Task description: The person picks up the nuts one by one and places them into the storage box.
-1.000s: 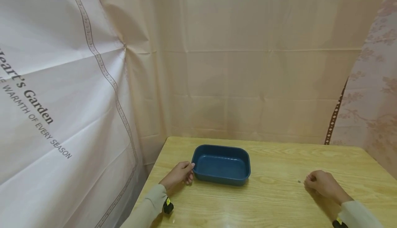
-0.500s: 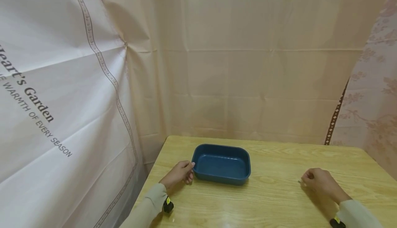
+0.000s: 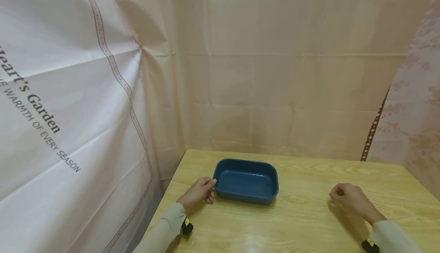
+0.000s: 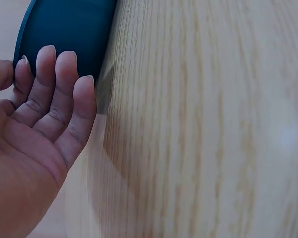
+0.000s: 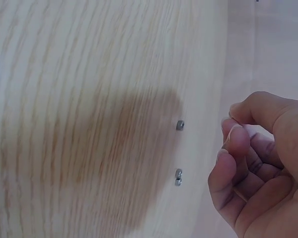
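A dark blue rectangular dish (image 3: 245, 199) stands on the wooden table, with nothing in it. My left hand (image 3: 199, 192) pinches the dish's left rim between thumb and forefinger, the other fingers lying along its outer wall (image 4: 74, 29). Over the right part of the table is my right hand (image 3: 352, 199), thumb and fingertips brought together. I cannot tell whether something small is between them. In the right wrist view, a small metal nut (image 5: 180, 125) lies on the tabletop near the fingers. Two more nuts (image 5: 179, 173) lie close together; in the head view the right hand hides them.
The light wooden table (image 3: 240, 230) reaches a beige cloth (image 3: 258, 73) hung along its back. A white printed cloth (image 3: 75, 104) hangs at the left, and a floral cloth (image 3: 416, 119) at the right. Black wrist devices (image 3: 187, 228) sit under both sleeves.
The right hand has moved left and slightly up in the head view, covering the small metal piece seen beside it earlier. The left hand and the dish have stayed in place.
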Demonstrator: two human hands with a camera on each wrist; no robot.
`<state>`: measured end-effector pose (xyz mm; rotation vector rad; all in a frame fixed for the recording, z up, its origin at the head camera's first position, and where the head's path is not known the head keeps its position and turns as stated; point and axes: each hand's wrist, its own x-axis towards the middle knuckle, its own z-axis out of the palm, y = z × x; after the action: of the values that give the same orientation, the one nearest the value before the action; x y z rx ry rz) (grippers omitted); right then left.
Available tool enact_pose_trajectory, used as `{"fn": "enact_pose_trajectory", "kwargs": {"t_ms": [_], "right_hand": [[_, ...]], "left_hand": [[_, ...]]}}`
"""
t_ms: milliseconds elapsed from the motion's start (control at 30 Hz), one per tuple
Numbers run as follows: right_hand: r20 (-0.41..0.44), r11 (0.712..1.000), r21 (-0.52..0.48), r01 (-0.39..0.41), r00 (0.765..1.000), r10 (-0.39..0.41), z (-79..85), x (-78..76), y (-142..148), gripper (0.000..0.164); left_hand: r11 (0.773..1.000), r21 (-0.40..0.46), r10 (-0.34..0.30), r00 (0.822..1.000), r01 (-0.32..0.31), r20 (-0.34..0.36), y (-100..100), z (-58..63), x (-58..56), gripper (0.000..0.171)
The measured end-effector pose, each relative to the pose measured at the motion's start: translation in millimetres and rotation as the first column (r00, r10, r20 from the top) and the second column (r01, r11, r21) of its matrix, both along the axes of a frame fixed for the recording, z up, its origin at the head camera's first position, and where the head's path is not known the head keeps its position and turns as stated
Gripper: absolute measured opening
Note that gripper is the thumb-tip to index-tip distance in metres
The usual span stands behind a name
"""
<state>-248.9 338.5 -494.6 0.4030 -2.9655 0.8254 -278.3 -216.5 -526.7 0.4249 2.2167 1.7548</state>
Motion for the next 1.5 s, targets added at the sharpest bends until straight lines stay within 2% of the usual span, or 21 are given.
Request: {"fn": "enact_pose_trajectory", "kwargs": {"t_ms": [200,433,833,1067,1500], "right_hand": [[-0.006,1.000,-0.009,-0.006,1.000,0.006,-0.4,-1.1,-5,0.013],[-0.036,0.999,-0.034,-0.033,0.999,0.031,3.1,0.9,-12,0.013],[0.003,0.993,-0.110,-0.037,0.999,0.038,4.2,-7.3,-23,0.014],[-0.030,0.996,-0.080,-0.050,0.998,0.048,5.4,-10.3,-33,0.013],[-0.051,0.992,-0.102,-0.080,0.996,0.075,14.8,-12.4,-52,0.012]], "left_hand": [[1.000,0.001,0.007,1.000,-0.007,0.003,0,-1.2,3.2,0.042],[1.000,0.000,-0.002,1.000,0.002,0.003,0,3.1,2.3,0.045],[1.000,-0.018,0.015,1.000,-0.015,-0.012,0,4.1,2.2,0.042],[1.000,-0.004,0.008,1.000,-0.008,-0.015,2,3.6,2.1,0.042],[1.000,-0.005,0.008,1.000,-0.008,-0.018,2,3.2,1.5,0.043]]}}
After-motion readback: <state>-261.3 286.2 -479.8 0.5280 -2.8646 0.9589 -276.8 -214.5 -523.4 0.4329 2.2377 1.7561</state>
